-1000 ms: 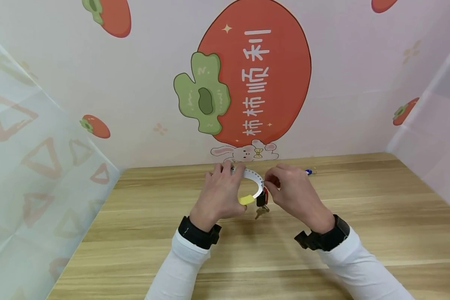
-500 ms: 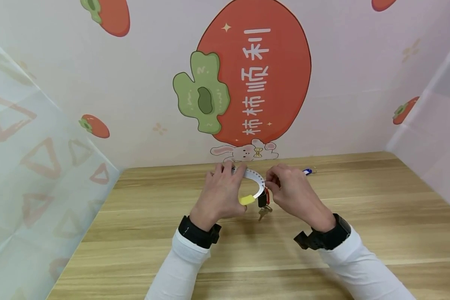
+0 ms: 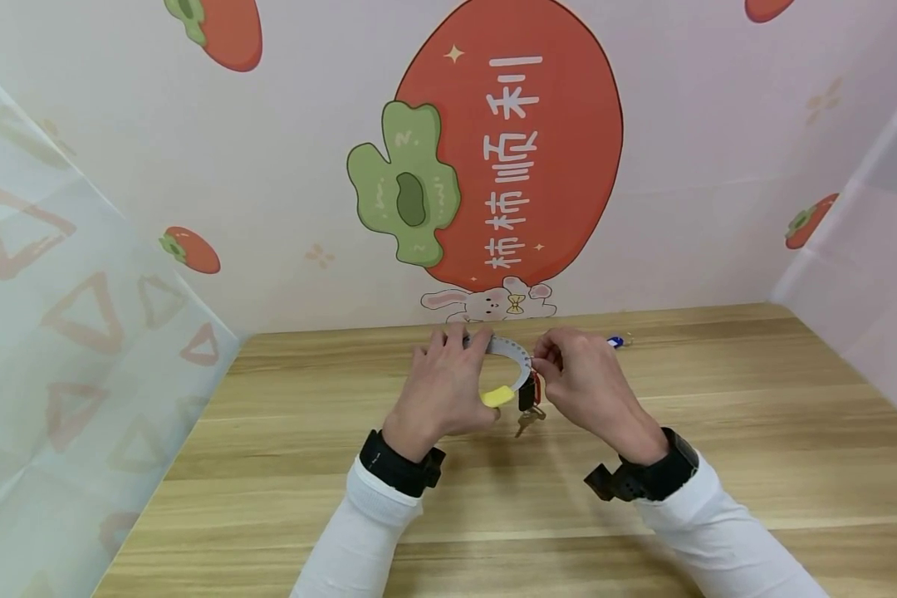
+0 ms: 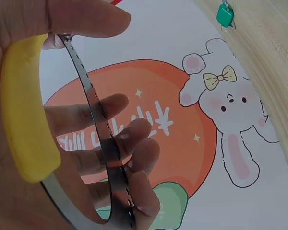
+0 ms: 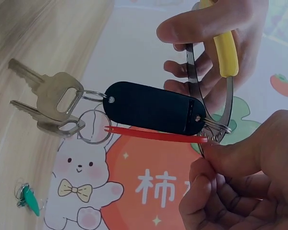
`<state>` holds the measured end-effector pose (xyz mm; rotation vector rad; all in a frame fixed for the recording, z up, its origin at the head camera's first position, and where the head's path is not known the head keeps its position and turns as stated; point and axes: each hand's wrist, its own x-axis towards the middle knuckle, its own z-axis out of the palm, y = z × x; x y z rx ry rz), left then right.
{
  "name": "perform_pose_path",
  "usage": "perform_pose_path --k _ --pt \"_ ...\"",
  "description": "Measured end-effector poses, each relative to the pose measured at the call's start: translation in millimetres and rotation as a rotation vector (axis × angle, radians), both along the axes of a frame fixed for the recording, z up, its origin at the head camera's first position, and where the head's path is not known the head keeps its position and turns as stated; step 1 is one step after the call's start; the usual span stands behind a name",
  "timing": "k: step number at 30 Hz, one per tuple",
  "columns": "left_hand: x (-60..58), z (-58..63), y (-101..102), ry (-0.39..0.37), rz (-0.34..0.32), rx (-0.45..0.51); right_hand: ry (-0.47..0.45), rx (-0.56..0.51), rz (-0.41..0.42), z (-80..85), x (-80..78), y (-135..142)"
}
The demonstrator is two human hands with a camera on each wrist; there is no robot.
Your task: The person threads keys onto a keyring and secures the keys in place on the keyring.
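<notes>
My left hand (image 3: 448, 384) grips a metal hoop (image 3: 524, 368) by its yellow handle (image 4: 29, 108); a row of small slots runs along its band. At the hoop's right edge, the thumb and forefinger of my right hand (image 3: 594, 386) pinch the end of a red key tag (image 5: 153, 136). Beside it a black key tag (image 5: 153, 108) hangs by small wire rings at the hoop. Brass-coloured keys (image 5: 60, 96) dangle from the tags' other ends. The pinching fingertips hide the exact point where the red tag meets the hoop.
On the table (image 3: 329, 515), just beyond my right hand, lies a small blue tag (image 3: 615, 341). Both wrist views show a green tag (image 5: 29, 199) on the table; cannot tell if it is the same one. A printed wall sheet (image 3: 688, 232) stands behind.
Both hands stay at the hoop, shifting slightly right. The black tag and keys swing a little to the right.
</notes>
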<state>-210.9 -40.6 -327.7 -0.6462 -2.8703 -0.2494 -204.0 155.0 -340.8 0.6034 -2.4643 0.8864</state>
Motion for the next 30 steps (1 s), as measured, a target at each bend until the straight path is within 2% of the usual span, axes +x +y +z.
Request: perform_pose_path --k 10,18,26,30 --pt "-2.7 1.7 -5.7 -0.015 -0.052 0.037 -0.044 -0.038 0.037 3.2 0.9 3.3" --pt "-4.3 3.1 -8.9 -0.057 -0.072 0.072 0.070 0.001 0.065 1.7 -0.9 3.1" --pt "-3.3 3.9 -10.0 -0.050 -0.104 0.077 -0.056 0.000 0.111 6.6 0.9 9.9" --pt "-3.1 3.9 -9.4 -0.038 -0.100 0.075 -0.129 0.000 0.124 9.1 0.0 11.5"
